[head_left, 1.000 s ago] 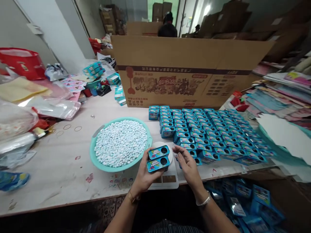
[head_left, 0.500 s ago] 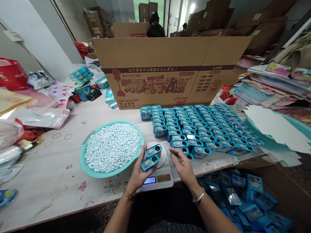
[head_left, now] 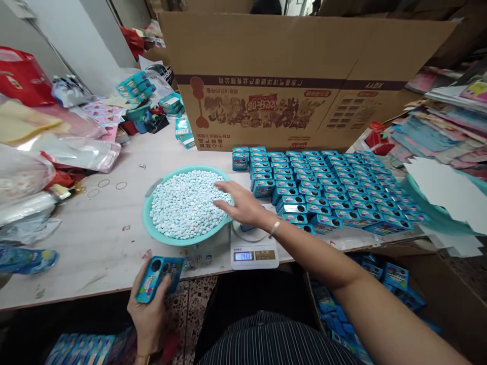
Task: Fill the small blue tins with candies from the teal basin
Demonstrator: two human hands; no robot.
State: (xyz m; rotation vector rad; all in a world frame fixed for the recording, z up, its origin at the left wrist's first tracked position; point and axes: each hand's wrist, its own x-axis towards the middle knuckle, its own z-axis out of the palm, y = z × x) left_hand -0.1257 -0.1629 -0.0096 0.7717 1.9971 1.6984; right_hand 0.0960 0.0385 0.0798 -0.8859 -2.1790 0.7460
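The left hand [head_left: 146,317] holds a blue box [head_left: 152,281] just off the near edge of the desk [head_left: 95,228], its thumb on one side and its fingers on the other, pinching it. The box is tilted, with its round dark window toward the top.

The right hand [head_left: 243,203] reaches over the right side of a green basin [head_left: 182,242] full of small pale candies [head_left: 182,205]. Its fingers are spread and empty; whether their tips touch the candies is hard to make out from this angle.

Below the right hand stands a white scale [head_left: 254,259], just beside the basin, its display lit. To the right of the scale, many blue boxes [head_left: 315,187] stand packed in rows on the desk. Behind them rises a large brown carton [head_left: 274,50] with its printing upside down. More boxes [head_left: 395,276] lie in a loose heap below the desk's right side.
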